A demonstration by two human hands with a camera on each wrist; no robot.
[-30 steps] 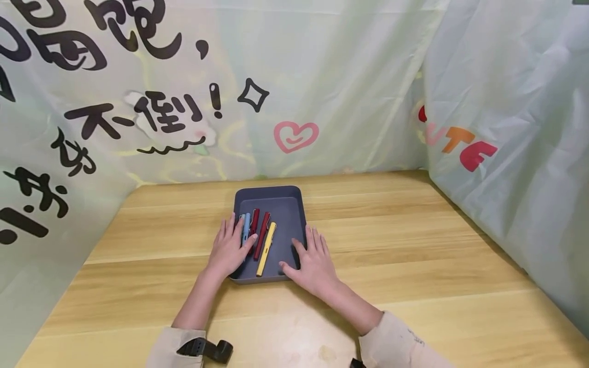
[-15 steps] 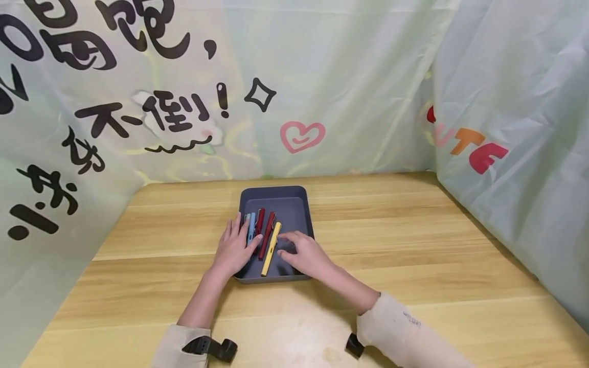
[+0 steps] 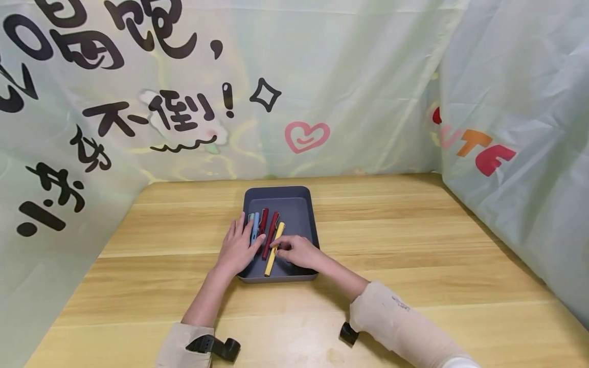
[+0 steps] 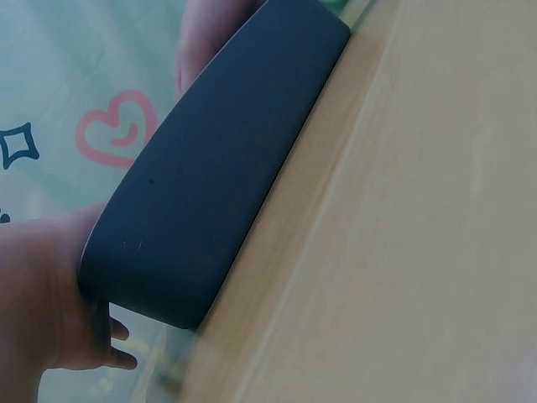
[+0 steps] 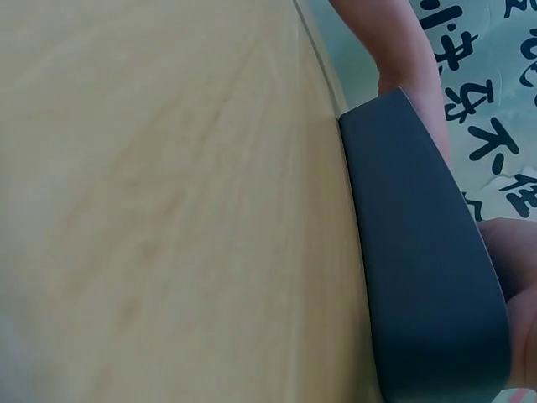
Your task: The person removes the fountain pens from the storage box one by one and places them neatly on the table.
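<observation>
Over the tray (image 3: 300,210): your left hand (image 3: 235,251) spread, partly hiding a blue pen (image 3: 255,224); your right hand (image 3: 300,252) seemingly pinches the yellow pen (image 3: 270,266).

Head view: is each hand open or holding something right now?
Left hand: open, resting at the tray's left side.
Right hand: pinching the yellow pen.

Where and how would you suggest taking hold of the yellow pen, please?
Probably by the middle of the yellow pen, pinched across its slim barrel, coming from above and the right: it lies slanted in the tray, whose raised walls discourage a low approach, with a red pen close on its left and no pen to its right.
</observation>
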